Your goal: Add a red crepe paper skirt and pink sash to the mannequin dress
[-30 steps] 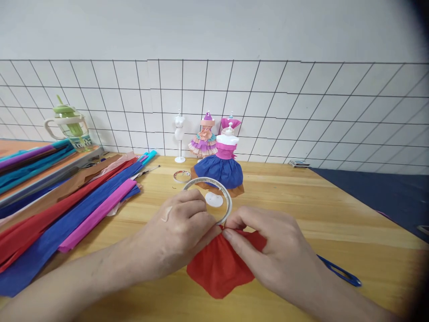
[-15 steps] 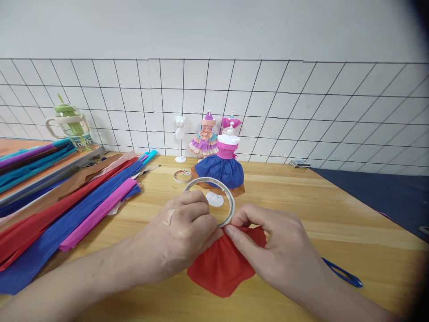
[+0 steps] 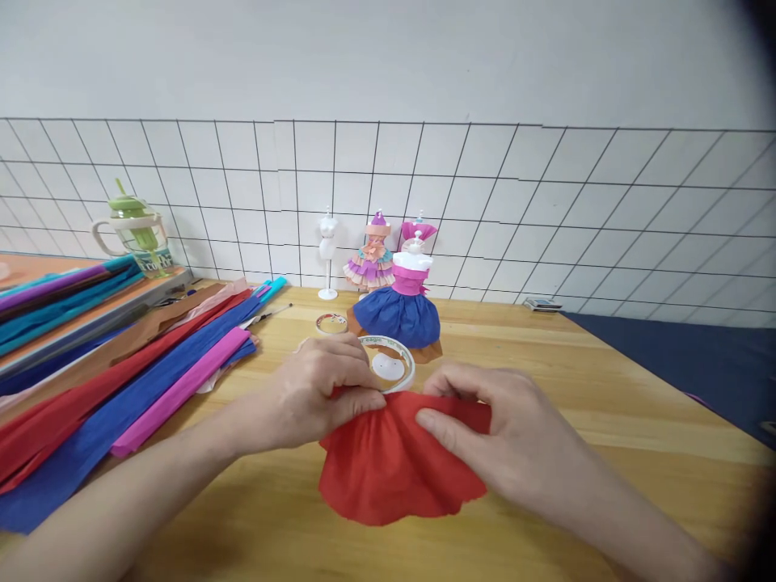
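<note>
A piece of red crepe paper (image 3: 403, 469), gathered along its top edge and flared below, is held between both hands above the table. My left hand (image 3: 324, 380) pinches its upper left edge between thumb and fingers. On the other side, my right hand (image 3: 485, 420) has its thumb on the front of the paper and its fingers behind. A roll of tape (image 3: 400, 349) shows just behind the paper, beside my left fingers; whether those fingers also grip it I cannot tell. Beyond it, a small dress form wears a pink top and a blue skirt (image 3: 397, 317).
Crepe paper strips in several colours (image 3: 139, 372) cover the table's left side. A bare white dress form (image 3: 327, 246) and another in a ruffled dress (image 3: 371, 259) stand near the wall. A smaller tape roll (image 3: 331, 323) and a green-lidded cup (image 3: 137, 230) are also there.
The tape roll, earlier raised at the paper's top edge between the hands, now sits lower behind it. My left hand has turned thumb-forward, and the red paper is spread wider.
</note>
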Motion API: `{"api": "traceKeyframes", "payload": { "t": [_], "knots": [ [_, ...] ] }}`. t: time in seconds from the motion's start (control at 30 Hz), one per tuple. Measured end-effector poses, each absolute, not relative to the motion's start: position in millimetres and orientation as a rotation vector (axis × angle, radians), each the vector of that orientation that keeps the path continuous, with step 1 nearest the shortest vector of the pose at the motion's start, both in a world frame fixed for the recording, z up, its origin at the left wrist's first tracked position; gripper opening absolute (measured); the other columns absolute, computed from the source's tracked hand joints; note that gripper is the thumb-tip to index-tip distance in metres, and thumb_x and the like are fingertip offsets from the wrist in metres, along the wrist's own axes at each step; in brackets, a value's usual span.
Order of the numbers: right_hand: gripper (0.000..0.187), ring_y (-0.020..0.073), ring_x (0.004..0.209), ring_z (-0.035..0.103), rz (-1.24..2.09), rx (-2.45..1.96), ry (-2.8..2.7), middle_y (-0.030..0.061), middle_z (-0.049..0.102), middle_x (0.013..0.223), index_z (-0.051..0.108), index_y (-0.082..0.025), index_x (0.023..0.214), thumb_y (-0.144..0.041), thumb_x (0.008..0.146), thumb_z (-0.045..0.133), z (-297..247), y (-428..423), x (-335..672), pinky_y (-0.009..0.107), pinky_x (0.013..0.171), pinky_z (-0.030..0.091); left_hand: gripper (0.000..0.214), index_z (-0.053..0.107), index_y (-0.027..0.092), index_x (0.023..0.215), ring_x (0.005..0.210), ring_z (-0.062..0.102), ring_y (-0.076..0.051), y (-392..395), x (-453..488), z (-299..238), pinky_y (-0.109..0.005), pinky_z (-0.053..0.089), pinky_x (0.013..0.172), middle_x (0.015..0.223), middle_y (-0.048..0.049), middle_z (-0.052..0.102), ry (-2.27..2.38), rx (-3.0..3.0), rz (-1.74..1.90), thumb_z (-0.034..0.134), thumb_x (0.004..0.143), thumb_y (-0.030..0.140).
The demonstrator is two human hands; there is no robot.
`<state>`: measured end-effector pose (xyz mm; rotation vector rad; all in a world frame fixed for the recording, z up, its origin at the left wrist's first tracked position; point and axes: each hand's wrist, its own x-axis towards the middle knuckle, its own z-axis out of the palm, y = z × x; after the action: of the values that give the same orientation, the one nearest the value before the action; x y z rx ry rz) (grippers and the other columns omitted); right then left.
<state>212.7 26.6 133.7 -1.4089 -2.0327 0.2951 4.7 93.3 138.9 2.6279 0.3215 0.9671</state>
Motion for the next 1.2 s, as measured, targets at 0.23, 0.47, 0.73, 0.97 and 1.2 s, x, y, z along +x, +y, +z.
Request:
{"api": "traceKeyframes", "payload": {
  "t": [0.23, 0.47, 0.73, 0.97, 1.2],
  "knots": [
    [0.019, 0.0115, 0.052, 0.053, 0.197, -1.235, -2.081, -0.0035, 0.059, 0.058, 0.056, -0.021, 0.067, -0.015, 0.083, 0.050, 125.8, 21.5, 209.2, 0.025, 0.051, 0.041, 0.021, 0.062, 0.011, 0.069, 0.068, 0.055, -0.015, 91.3, 7.3, 136.6, -0.028, 0.047, 0.064, 0.066, -0.0052, 0.061, 0.332, 2.711, 0.929, 0.055, 0.089, 0.011],
    [0.015, 0.0136, 0.061, 0.062, 0.250, -1.110, -2.031, -0.0003, 0.068, 0.070, 0.064, -0.021, 0.078, -0.012, 0.084, 0.054, 124.3, 18.4, 207.1, 0.026, 0.056, 0.048, 0.018, 0.062, 0.012, 0.073, 0.069, 0.055, -0.014, 89.7, 8.0, 139.2, -0.029, 0.050, 0.068, 0.068, -0.0045, 0.061, 0.255, 2.688, 0.986, 0.054, 0.089, 0.009],
    [0.015, 0.0118, 0.056, 0.060, 0.212, -1.149, -2.012, -0.0025, 0.066, 0.065, 0.061, -0.021, 0.073, -0.012, 0.083, 0.055, 124.9, 19.7, 206.5, 0.024, 0.053, 0.046, 0.019, 0.061, 0.011, 0.072, 0.069, 0.056, -0.015, 85.5, 8.4, 140.6, -0.029, 0.051, 0.069, 0.066, -0.0053, 0.061, 0.218, 2.691, 1.025, 0.054, 0.089, 0.008],
    [0.018, 0.0099, 0.047, 0.051, 0.096, -1.265, -1.981, -0.0059, 0.057, 0.053, 0.052, -0.022, 0.065, -0.015, 0.081, 0.054, 127.0, 21.0, 205.9, 0.023, 0.047, 0.040, 0.020, 0.062, 0.012, 0.072, 0.068, 0.057, -0.015, 84.5, 7.4, 142.8, -0.030, 0.050, 0.067, 0.066, -0.0053, 0.062, 0.232, 2.720, 1.014, 0.053, 0.091, 0.011],
    [0.018, 0.0096, 0.046, 0.050, 0.070, -1.248, -1.972, -0.0064, 0.054, 0.052, 0.050, -0.022, 0.065, -0.014, 0.080, 0.054, 126.5, 21.9, 205.2, 0.023, 0.047, 0.040, 0.018, 0.063, 0.011, 0.073, 0.070, 0.058, -0.016, 85.1, 6.6, 140.0, -0.029, 0.050, 0.066, 0.068, -0.0061, 0.063, 0.242, 2.685, 1.003, 0.055, 0.090, 0.010]
  ]
}}
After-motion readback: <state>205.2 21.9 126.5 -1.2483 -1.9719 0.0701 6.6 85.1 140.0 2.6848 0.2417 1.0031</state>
